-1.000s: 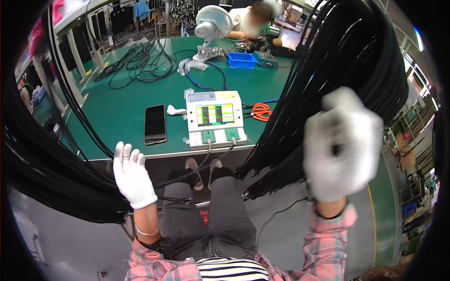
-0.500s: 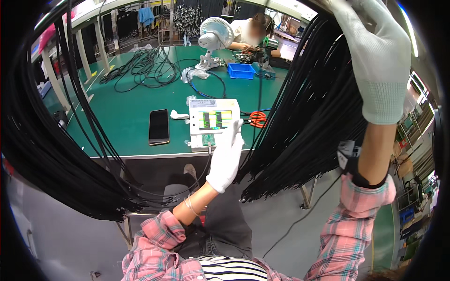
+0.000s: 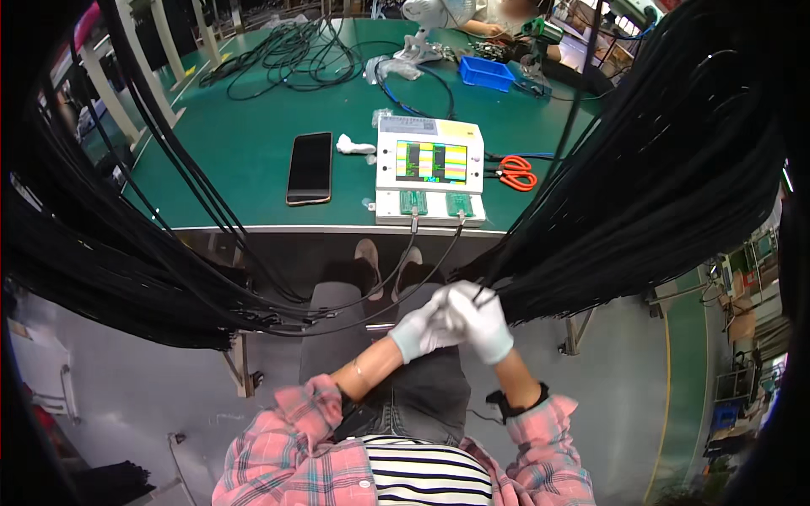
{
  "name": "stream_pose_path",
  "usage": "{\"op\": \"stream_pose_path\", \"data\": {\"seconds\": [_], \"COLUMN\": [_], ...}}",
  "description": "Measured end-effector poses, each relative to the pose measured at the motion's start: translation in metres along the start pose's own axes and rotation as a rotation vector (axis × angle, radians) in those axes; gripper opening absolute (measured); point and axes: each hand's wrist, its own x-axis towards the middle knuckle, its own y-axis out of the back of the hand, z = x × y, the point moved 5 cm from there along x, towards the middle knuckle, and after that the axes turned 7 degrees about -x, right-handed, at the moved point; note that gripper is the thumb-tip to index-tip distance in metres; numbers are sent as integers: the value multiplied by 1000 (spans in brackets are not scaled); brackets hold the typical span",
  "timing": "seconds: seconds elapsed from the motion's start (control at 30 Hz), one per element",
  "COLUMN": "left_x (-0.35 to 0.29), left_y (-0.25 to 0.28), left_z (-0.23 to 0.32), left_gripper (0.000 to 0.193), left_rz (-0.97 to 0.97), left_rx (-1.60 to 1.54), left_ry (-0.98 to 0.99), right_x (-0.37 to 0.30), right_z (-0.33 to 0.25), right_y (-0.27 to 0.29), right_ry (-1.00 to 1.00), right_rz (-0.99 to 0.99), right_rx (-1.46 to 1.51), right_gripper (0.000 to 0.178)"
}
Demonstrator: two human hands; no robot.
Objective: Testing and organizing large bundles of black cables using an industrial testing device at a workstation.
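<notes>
My gloved left hand (image 3: 428, 330) and gloved right hand (image 3: 484, 320) meet above my lap, just in front of the table edge. The right hand's fingers are closed round a thin black cable (image 3: 481, 293) beside the right-hand bundle (image 3: 624, 211). My left fingers are curled against the right hand; what they grip is hidden. Beyond them, a white tester box (image 3: 430, 201) with a lit screen (image 3: 431, 163) stands on the green table. Two black cables run from plugs (image 3: 414, 223) at its front edge towards the left-hand bundle (image 3: 118, 278).
Left of the tester lies a phone (image 3: 310, 169); orange-handled scissors (image 3: 516, 173) lie on its right. Farther back are coiled cables (image 3: 287, 59), a blue tray (image 3: 487, 73) and a white fan (image 3: 434, 13). Another person (image 3: 498, 17) sits across the green table (image 3: 228, 160).
My right hand has come down from the upper right to my lap. My left hand has drawn back from the tester to meet it. A second cable now shows at the tester.
</notes>
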Motion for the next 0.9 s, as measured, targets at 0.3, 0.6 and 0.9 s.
{"op": "stream_pose_path", "data": {"seconds": [0.3,0.6,0.9], "left_x": [-11,-56,-121], "left_y": [-9,-77,-144], "left_z": [7,9,66], "left_gripper": [18,18,20], "left_rz": [239,99,320], "left_rx": [376,1178,1359], "left_ry": [-328,-820,-1257], "right_x": [-53,17,20], "right_z": [-9,36,-16], "right_y": [-5,22,24], "right_ry": [398,-33,96], "right_rz": [-171,134,244], "right_rx": [-981,297,372], "right_gripper": [31,27,22]}}
